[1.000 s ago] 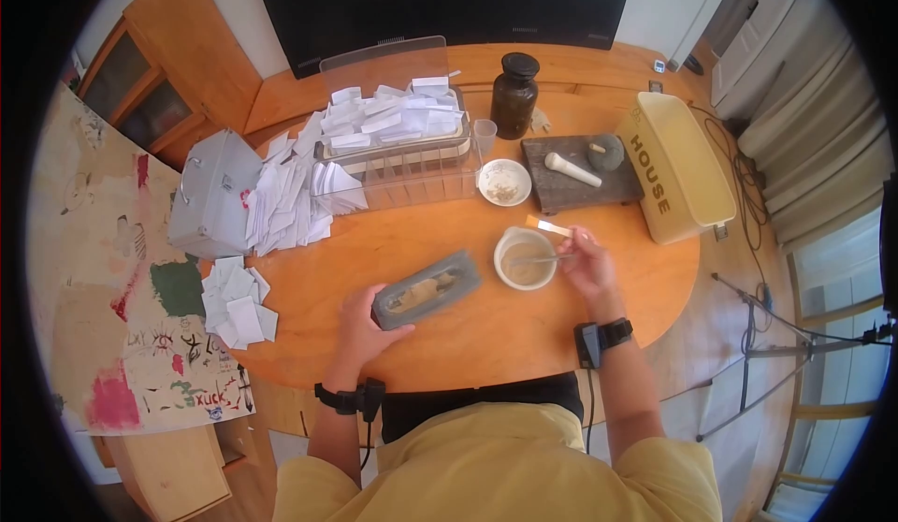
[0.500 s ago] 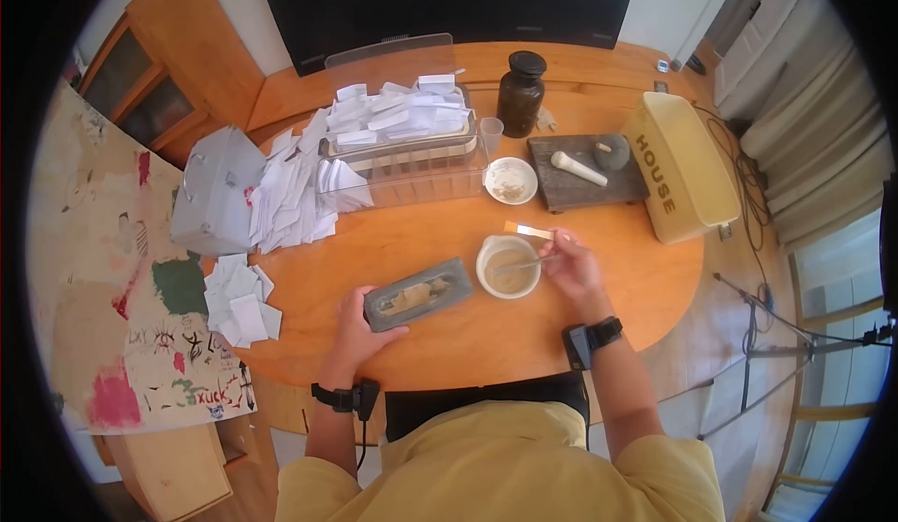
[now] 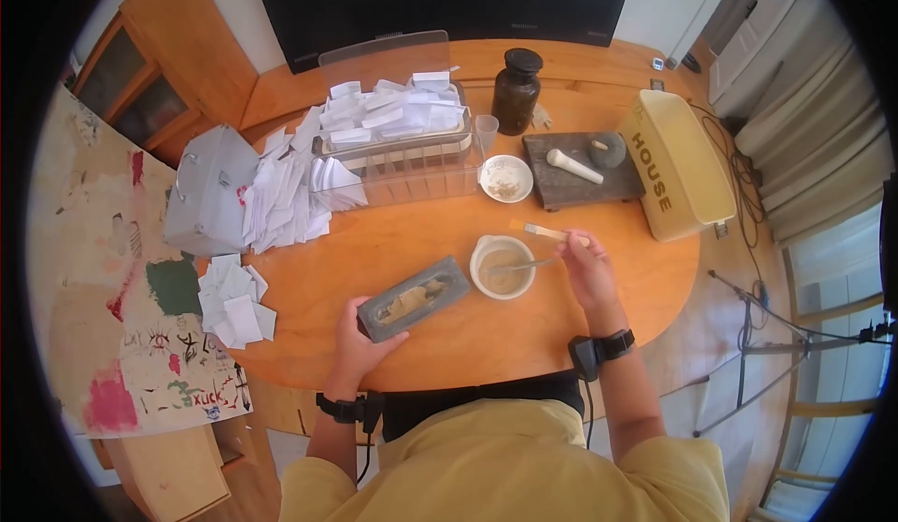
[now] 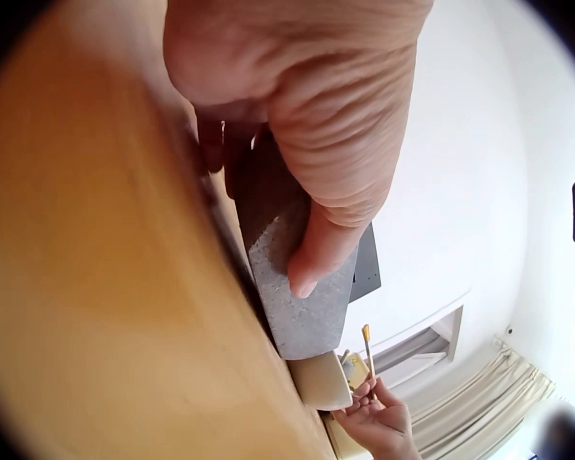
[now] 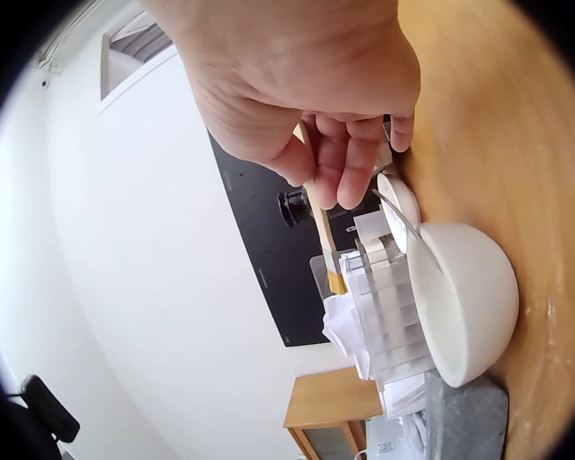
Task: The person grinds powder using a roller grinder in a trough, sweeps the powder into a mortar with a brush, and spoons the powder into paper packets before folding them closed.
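Note:
In the head view my left hand (image 3: 360, 342) holds the near end of a grey stone block (image 3: 449, 283), thumb along its near side. A long hollow in its top holds tan, crumbly material (image 3: 404, 305). My right hand (image 3: 591, 271) pinches the handle of a small flat brush (image 3: 552, 232) between thumb and fingers; its pale bristles point left. Just left of that hand stands a white lipped bowl (image 3: 478, 281) with tan contents. A thin rod (image 5: 402, 216) leans in the bowl over its rim, apart from the right fingers in the right wrist view.
Behind the bowl are a small white dish (image 3: 524, 171), a dark slab (image 3: 552, 192) bearing a white pestle (image 3: 573, 166), a dark jar (image 3: 516, 96) and a yellow bin (image 3: 687, 181). Paper slips (image 3: 281, 190), a clear box (image 3: 412, 181) and a grey case (image 3: 210, 195) fill the left.
The bowl has shifted left toward the block. My right hand, earlier at the rod's end, has drawn back to the right with the brush. The block now lies flatter.

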Available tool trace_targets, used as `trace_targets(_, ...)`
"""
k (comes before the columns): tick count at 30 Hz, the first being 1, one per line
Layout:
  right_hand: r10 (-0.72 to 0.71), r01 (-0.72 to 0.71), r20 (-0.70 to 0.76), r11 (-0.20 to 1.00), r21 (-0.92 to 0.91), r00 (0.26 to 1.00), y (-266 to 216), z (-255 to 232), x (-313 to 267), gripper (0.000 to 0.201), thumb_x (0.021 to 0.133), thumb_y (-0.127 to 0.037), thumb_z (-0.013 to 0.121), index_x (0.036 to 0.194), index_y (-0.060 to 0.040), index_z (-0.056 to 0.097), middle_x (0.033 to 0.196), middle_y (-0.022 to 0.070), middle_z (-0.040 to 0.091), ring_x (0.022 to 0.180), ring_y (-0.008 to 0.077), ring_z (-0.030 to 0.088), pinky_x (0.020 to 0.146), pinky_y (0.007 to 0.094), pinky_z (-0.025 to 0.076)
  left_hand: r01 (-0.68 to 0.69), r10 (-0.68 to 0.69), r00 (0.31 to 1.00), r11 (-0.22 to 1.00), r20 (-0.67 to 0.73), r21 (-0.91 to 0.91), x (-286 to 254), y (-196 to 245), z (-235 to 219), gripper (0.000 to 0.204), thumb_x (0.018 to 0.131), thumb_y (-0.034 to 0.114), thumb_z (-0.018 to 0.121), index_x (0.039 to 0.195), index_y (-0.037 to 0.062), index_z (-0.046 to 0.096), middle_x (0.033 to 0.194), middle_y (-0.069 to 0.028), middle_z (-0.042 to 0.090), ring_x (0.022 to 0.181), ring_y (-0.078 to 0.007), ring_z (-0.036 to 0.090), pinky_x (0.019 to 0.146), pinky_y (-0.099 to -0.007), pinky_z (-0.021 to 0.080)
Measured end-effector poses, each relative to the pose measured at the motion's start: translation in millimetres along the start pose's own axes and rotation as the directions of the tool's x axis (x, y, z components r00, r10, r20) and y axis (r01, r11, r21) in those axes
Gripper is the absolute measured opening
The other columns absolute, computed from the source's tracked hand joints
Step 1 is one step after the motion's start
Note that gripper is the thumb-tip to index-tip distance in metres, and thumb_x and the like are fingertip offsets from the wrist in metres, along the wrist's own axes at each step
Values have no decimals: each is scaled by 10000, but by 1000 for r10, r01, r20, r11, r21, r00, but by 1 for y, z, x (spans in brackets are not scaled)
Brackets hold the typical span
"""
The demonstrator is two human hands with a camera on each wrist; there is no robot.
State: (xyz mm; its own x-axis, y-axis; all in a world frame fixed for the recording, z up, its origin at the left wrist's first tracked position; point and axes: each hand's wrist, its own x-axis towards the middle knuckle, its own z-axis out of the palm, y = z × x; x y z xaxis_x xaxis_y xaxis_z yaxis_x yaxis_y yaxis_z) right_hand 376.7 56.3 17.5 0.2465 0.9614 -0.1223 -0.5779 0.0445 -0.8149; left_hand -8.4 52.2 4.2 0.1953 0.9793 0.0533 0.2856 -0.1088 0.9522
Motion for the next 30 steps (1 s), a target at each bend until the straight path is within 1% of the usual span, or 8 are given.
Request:
trace_targets(5, 62, -30, -101, 955, 294, 993, 18, 15, 8, 169, 971, -171, 538, 1059, -43, 603, 782, 46, 630, 710, 152, 595, 710, 262, 477, -25, 26, 1000, 987, 3, -160, -3, 3, 8, 661, 652, 42, 843, 1152, 28, 411, 1140, -117, 553, 1048, -178, 566, 907, -330, 484)
trace_targets(8, 55, -8, -146, 952, 305, 988, 26, 23, 16, 170, 974, -196, 532, 1049, -57, 594, 724, 33, 595, 633, 136, 548, 623, 261, 447, -52, 50, 999, 975, -12, -215, -3, 5, 13, 667, 655, 26, 837, 1151, 35, 392, 1205, -132, 522, 1098, -187, 545, 942, -339, 471)
trace_targets(11, 49, -28, -57, 948, 317, 997, 31, 27, 21, 168, 967, -211, 549, 1036, -66, 597, 685, 20, 569, 554, 115, 485, 531, 248, 390, -60, 58, 998, 972, -15, -229, -3, 5, 15, 670, 653, 20, 838, 1146, 35, 384, 1240, -142, 500, 1131, -195, 530, 965, -345, 461)
trace_targets(17, 60, -36, -113, 979, 201, 992, 26, 37, 24, 169, 963, -233, 561, 1015, -78, 604, 622, -17, 491, 478, 62, 358, 438, 198, 275, -50, 52, 999, 968, -1, -244, -3, 7, 15, 675, 651, 29, 846, 1140, 31, 381, 1231, -143, 505, 1136, -201, 531, 973, -352, 460)
trace_targets(23, -10, 9, 16, 994, 106, 1000, 4, 45, 20, 163, 965, -208, 562, 1011, -58, 603, 585, -41, 426, 452, 35, 301, 412, 191, 224, -66, 68, 998, 971, 3, -228, -2, 7, 14, 669, 651, 27, 845, 1136, 31, 385, 1222, -145, 511, 1128, -199, 536, 968, -351, 464)
trace_targets(26, -68, 70, 69, 997, -18, 995, -11, 55, 13, 159, 966, -188, 561, 1000, -38, 603, 576, -61, 406, 471, 21, 296, 428, 191, 213, -66, 68, 998, 970, 1, -232, -2, 8, 14, 668, 651, 22, 843, 1138, 31, 386, 1222, -144, 512, 1125, -199, 538, 965, -349, 466)
trace_targets(29, -149, 191, 163, 940, -283, 975, -20, 61, 5, 154, 970, -172, 556, 976, -28, 609, 577, -80, 398, 493, 9, 297, 444, 193, 205, -59, 61, 998, 965, 0, -254, -2, 9, 15, 667, 651, 18, 842, 1139, 32, 387, 1221, -143, 511, 1125, -199, 538, 964, -348, 467)
trace_targets(30, -153, 200, 171, 930, -307, 973, -22, 63, 4, 152, 970, -169, 555, 969, -28, 611, 579, -83, 399, 497, 8, 299, 447, 194, 206, -58, 60, 998, 965, 1, -257, -2, 9, 15, 666, 651, 17, 841, 1139, 32, 388, 1221, -142, 511, 1124, -198, 538, 964, -348, 467)
